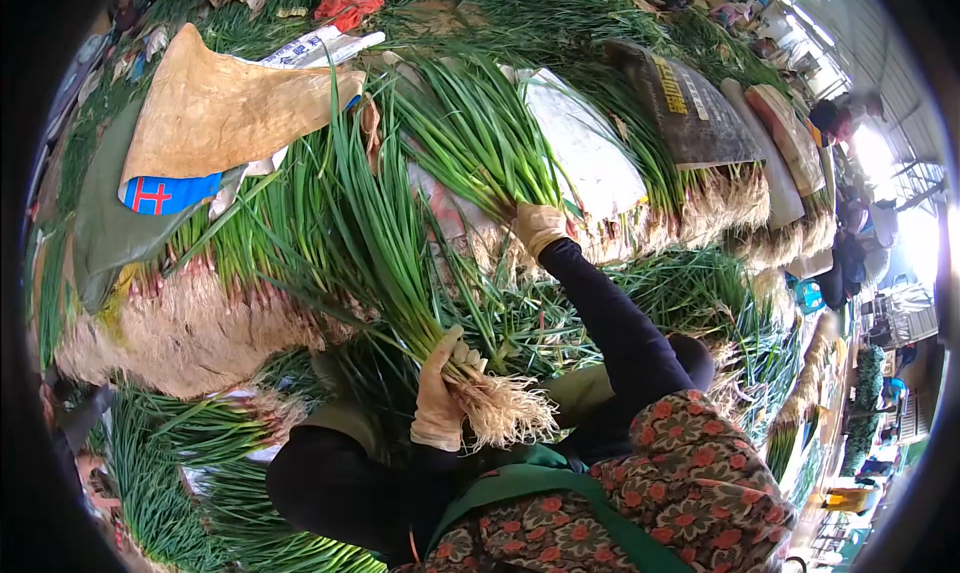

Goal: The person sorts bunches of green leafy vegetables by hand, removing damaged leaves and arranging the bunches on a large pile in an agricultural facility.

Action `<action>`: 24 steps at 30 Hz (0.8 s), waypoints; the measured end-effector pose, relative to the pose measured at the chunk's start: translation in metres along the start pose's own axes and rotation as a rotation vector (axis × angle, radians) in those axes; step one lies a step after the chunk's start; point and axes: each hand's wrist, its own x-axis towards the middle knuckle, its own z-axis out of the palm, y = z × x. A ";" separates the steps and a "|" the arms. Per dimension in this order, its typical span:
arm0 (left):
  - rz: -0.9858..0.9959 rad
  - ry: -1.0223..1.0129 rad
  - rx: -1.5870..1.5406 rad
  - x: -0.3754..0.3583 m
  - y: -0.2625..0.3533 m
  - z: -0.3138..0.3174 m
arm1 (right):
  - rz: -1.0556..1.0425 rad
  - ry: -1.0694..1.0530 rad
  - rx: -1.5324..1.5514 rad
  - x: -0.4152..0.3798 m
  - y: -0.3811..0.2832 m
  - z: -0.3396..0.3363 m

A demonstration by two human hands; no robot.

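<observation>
Sack reads "H"; left grip closed round scallions, right grip seemingly round stalks.

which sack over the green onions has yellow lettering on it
The dark sack, just right of the white sack. Yellow characters stand out on its dark face; the white sack and the large tan sack at left show none.

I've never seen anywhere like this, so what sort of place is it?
Probably a sorting or packing shed, perhaps for green onions: leafy bunches lie piled with roots attached, sacks cover some, and a metal roof shows at one edge.
</observation>
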 end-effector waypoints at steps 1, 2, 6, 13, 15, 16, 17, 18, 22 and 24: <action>0.010 0.103 0.013 -0.004 0.000 0.007 | -0.039 -0.011 -0.007 -0.003 -0.004 0.002; 0.017 0.103 0.001 -0.008 0.002 0.015 | -0.076 0.032 -0.023 -0.005 0.000 0.016; 0.027 0.076 -0.046 -0.011 0.004 0.014 | -0.191 0.015 0.181 -0.022 0.015 0.011; 0.091 0.014 0.029 -0.004 0.000 0.020 | -0.752 -0.397 0.207 -0.189 -0.023 -0.013; 0.050 0.073 0.066 -0.011 0.003 0.026 | -0.734 -0.662 0.278 -0.182 -0.016 -0.001; 0.029 0.096 0.087 -0.014 0.004 0.027 | -0.782 -0.659 0.366 -0.168 -0.003 0.032; 0.031 0.094 0.126 -0.011 0.002 0.021 | -0.907 -0.257 0.512 -0.159 -0.011 0.021; 0.019 0.109 0.143 -0.010 -0.001 0.015 | -0.317 -0.538 0.858 -0.150 -0.019 0.010; 0.024 0.138 0.247 -0.016 -0.003 0.017 | -0.090 -0.487 1.313 -0.132 -0.075 0.049; 0.081 0.135 0.240 -0.014 -0.004 0.005 | 0.048 -0.527 1.377 -0.140 -0.079 0.048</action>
